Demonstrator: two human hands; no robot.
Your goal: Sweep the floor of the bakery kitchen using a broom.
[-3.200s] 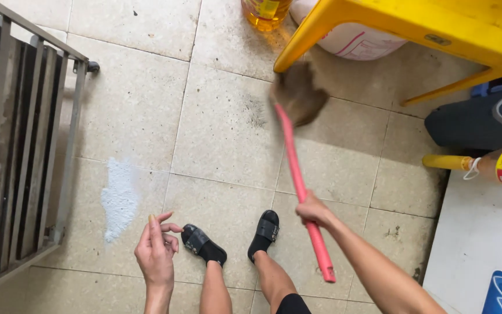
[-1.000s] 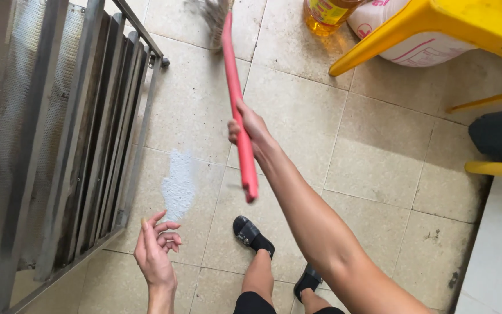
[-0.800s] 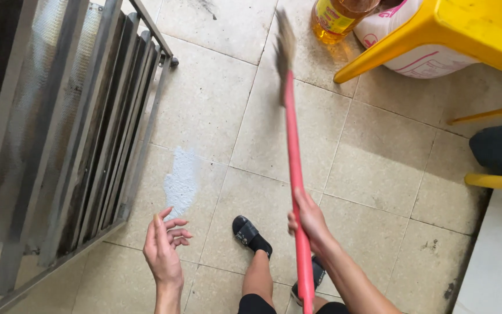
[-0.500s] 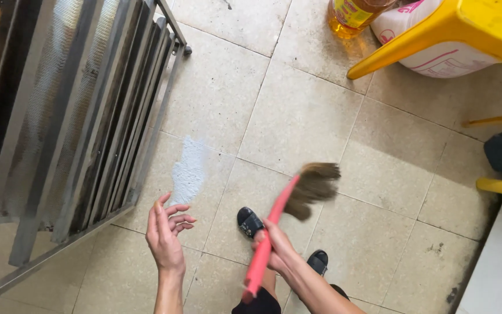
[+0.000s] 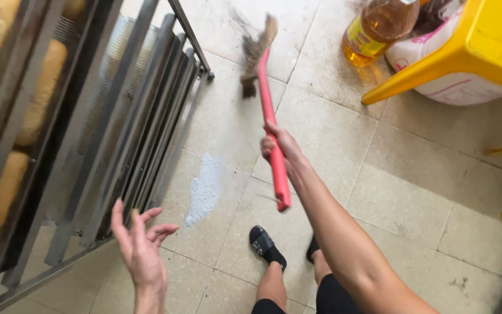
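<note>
- Metal rack (image 5: pixel 88 145): landmark, far left, loaves on its shelves.
- Yellow stool (image 5: pixel 466 52), well right of rack; white sack with pink print (image 5: pixel 437 75) under it.
- Oil bottle (image 5: pixel 379 29), yellow label, beside sack; likely tips if bristles swing right.
- Broom (image 5: pixel 268 110): right hand (image 5: pixel 280 145) wrapped tight mid-handle, head just off rack's corner.
- Left hand (image 5: pixel 140 250): fingers spread, empty, beside rack.
- White powder patch (image 5: pixel 204 186), near rack; sweeping could scatter it.

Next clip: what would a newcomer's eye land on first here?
The red-handled broom, gripped mid-shaft by the right hand, its bristles out on the tiled floor. Next, the yellow plastic stool top right, and the pale powdery patch beside the metal rack.
</note>
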